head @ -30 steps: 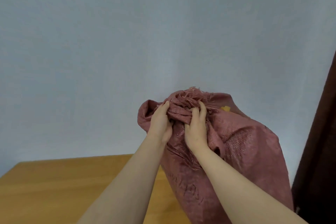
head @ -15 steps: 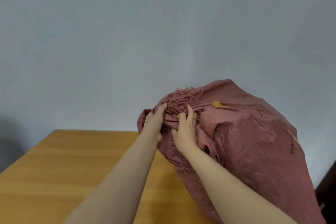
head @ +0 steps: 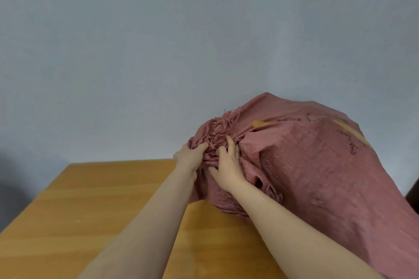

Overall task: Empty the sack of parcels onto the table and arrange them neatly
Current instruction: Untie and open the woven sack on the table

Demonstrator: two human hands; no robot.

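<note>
A bulging, dusty-pink woven plastic sack (head: 317, 176) lies tilted on the right part of the light-brown wooden counter (head: 90, 210), its frayed, gathered mouth pointing left. The left hand (head: 190, 157) and the right hand (head: 227, 169), side by side, each clutch the bunched mouth fabric with curled fingers. Behind is a pale blue-grey wall (head: 158, 52).

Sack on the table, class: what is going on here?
A person grips the bunched, frayed mouth of the dusty-red woven sack with the left hand and the right hand. The full, bulging sack lies over the right side of the wooden table. No parcels are out yet.
</note>
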